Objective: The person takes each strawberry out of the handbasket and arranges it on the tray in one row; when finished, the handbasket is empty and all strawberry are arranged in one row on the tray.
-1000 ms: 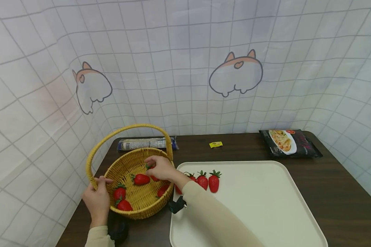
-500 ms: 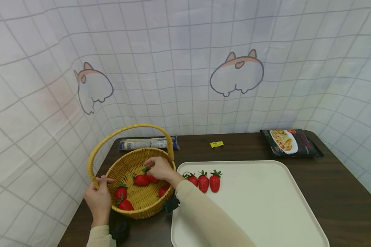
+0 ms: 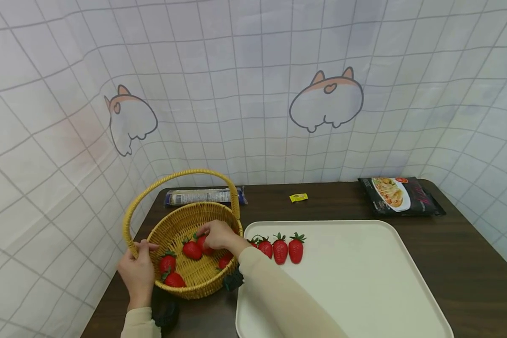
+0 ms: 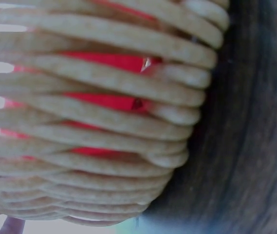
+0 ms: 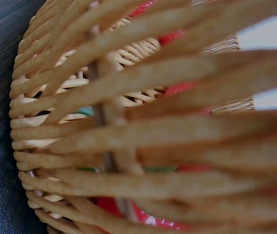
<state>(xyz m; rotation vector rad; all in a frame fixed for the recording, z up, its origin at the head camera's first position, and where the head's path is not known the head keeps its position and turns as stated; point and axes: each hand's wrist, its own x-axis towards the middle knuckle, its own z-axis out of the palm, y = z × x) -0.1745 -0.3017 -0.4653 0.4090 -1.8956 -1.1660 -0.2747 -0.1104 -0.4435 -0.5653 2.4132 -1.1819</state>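
Note:
In the head view, my left hand (image 3: 137,274) grips the near left rim of the yellow wicker basket (image 3: 179,223) at the foot of its handle. My right hand (image 3: 218,235) reaches over the right rim and holds a red strawberry (image 3: 203,243) low inside, its fingers partly hiding the fruit. Touching or very near it lies another strawberry (image 3: 192,250). Two more, an upper strawberry (image 3: 167,264) and a lower strawberry (image 3: 175,280), lie at the left, and one strawberry (image 3: 226,260) at the right. Both wrist views show only basket weave (image 4: 104,83) with red behind it.
A white tray (image 3: 346,281) stands right of the basket, with several strawberries (image 3: 280,250) in a row at its far left corner. Behind are a long blue-ended packet (image 3: 198,196), a small yellow wrapper (image 3: 298,197) and a black food packet (image 3: 401,196).
My right hand has moved slightly left and down in the basket, bringing its strawberry against or close to the neighbouring one, which has shifted a little. My left hand has kept its place.

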